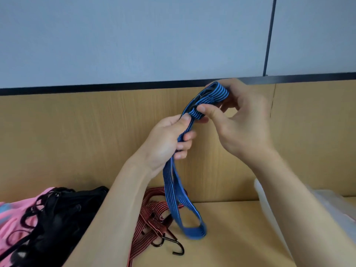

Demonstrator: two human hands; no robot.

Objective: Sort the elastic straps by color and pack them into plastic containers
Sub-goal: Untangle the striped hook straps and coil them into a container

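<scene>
Red straps [148, 226] on table [231, 237] | left hand [163, 141] — grips blue strap [168, 180] | right hand [240, 128] — pinches its top

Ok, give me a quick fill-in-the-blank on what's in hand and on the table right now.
1. The striped strap held by the left hand and right hand is ____.
2. The loose straps on the table below it are striped black and ____.
3. The black straps lie on a ____ cloth.
4. The plastic container is at the ____ edge of the view.

Missing words: blue; red; pink; right.
</scene>
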